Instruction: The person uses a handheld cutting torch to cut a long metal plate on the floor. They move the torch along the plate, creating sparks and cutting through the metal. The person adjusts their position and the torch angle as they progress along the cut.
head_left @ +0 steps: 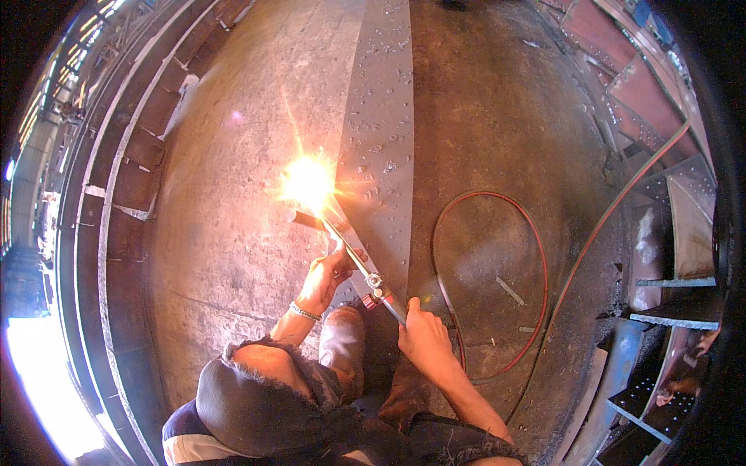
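My right hand (pixel 427 338) is wrapped round the rear handle of a cutting torch (pixel 374 283), which slants up and to the left. Closer to its tip, my left hand (pixel 320 281) has its fingers closed about the torch's thin tubes; the fingertips are partly hidden. A bright glare with sparks (pixel 308 184) burns at the tip and hides the spot it strikes. Just below the glare juts the end of a dark bar or pipe (pixel 307 220). Beside the torch lies a long grey steel strip (pixel 378 116), dotted with spatter.
A red hose (pixel 542 276) loops over the concrete floor (pixel 497 116) on the right. My boot (pixel 342 338) stands below the torch. Long steel beams (pixel 124 186) line the left side. Steel plates and brackets (pixel 676 314) crowd the right edge. A small metal offcut (pixel 510 290) lies inside the loop.
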Demonstrator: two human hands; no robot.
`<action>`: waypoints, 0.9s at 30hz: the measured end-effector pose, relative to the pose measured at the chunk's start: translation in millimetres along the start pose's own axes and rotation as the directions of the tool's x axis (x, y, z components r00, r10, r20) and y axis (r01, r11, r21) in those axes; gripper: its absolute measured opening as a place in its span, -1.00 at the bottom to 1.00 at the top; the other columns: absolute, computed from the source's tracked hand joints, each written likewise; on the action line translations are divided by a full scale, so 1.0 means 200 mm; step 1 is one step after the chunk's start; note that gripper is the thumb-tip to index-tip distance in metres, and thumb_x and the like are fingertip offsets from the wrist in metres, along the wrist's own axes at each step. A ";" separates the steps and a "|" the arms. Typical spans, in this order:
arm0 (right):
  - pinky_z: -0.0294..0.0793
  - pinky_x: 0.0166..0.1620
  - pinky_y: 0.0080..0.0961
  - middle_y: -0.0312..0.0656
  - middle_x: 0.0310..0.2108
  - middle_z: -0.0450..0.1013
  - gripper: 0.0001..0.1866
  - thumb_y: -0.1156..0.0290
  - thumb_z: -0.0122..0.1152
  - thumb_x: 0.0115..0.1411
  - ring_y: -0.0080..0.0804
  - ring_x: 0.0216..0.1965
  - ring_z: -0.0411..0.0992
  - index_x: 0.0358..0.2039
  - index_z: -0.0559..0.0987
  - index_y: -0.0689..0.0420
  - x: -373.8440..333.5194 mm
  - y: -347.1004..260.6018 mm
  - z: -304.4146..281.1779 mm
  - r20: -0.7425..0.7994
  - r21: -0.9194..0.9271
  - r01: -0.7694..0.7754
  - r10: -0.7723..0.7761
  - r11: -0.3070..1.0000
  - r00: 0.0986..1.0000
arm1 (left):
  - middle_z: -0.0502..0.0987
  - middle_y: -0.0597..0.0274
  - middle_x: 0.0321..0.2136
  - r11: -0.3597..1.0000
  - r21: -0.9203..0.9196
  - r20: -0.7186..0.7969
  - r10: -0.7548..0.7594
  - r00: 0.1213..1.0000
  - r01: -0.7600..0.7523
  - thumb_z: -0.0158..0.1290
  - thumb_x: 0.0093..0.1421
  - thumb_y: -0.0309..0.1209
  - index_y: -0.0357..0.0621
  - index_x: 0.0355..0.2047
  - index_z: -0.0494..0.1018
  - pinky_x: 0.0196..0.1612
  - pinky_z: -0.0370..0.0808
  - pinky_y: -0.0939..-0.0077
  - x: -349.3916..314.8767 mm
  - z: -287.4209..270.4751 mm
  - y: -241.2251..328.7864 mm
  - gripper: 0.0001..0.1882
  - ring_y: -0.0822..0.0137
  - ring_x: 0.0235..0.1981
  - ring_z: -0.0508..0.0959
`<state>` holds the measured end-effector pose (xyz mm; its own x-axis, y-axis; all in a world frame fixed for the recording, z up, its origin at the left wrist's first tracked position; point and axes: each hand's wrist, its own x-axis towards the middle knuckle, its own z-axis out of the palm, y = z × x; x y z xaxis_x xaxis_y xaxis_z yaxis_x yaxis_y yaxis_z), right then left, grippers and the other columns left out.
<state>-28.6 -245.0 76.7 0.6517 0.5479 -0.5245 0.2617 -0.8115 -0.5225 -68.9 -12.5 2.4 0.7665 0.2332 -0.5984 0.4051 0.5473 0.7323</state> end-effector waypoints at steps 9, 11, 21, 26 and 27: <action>0.53 -0.21 0.00 0.25 -0.39 0.51 -0.69 0.48 0.12 0.14 0.21 -0.30 0.52 -0.15 0.33 0.36 0.00 -0.01 0.00 0.000 0.004 0.012 -0.012 1.000 1.000 | 0.61 0.18 -0.16 1.000 0.026 -0.034 0.004 0.999 -0.003 -0.10 0.35 -0.02 -0.19 -0.07 0.54 -0.01 0.32 0.47 -0.02 0.02 0.02 -0.51 0.38 -0.13 0.52; 0.53 -0.21 -0.01 0.24 -0.39 0.51 -0.68 0.48 0.13 0.14 0.20 -0.30 0.53 -0.15 0.33 0.36 0.00 -0.01 0.00 -0.002 0.006 0.001 -0.001 1.000 1.000 | 0.61 0.18 -0.16 0.999 0.037 -0.033 -0.003 0.999 0.005 -0.10 0.35 -0.02 -0.19 -0.07 0.54 0.00 0.32 0.46 -0.01 0.02 0.02 -0.51 0.38 -0.12 0.52; 0.54 -0.22 -0.04 0.22 -0.38 0.52 -0.63 0.44 0.21 0.11 0.18 -0.30 0.53 -0.14 0.33 0.34 -0.01 -0.01 -0.01 0.005 -0.010 -0.012 0.012 1.000 1.000 | 0.61 0.16 -0.15 1.000 0.017 -0.025 0.001 1.000 -0.001 -0.08 0.34 -0.05 -0.21 -0.09 0.55 0.00 0.33 0.45 -0.01 0.01 0.01 -0.53 0.37 -0.14 0.53; 0.54 -0.21 -0.05 0.22 -0.37 0.52 -0.61 0.42 0.23 0.11 0.18 -0.29 0.53 -0.13 0.32 0.34 0.00 -0.02 -0.01 0.012 -0.014 -0.020 0.020 1.000 1.000 | 0.62 0.17 -0.17 1.000 -0.001 -0.025 -0.001 1.000 0.001 -0.08 0.34 -0.07 -0.21 -0.10 0.55 -0.04 0.35 0.48 0.00 0.00 0.01 -0.55 0.39 -0.17 0.54; 0.54 -0.21 -0.05 0.22 -0.36 0.52 -0.61 0.42 0.23 0.11 0.18 -0.29 0.53 -0.14 0.32 0.34 0.00 -0.02 -0.01 0.017 -0.014 -0.026 0.026 1.000 1.000 | 0.62 0.17 -0.18 1.000 -0.008 -0.029 -0.002 1.000 0.002 -0.08 0.34 -0.07 -0.21 -0.11 0.55 -0.05 0.35 0.49 0.00 0.00 0.01 -0.55 0.40 -0.17 0.55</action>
<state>-28.5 -243.1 79.7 0.6463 0.5299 -0.5491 0.2545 -0.8281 -0.4995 -67.4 -12.0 4.1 0.7509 0.2548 -0.6093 0.4029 0.5543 0.7283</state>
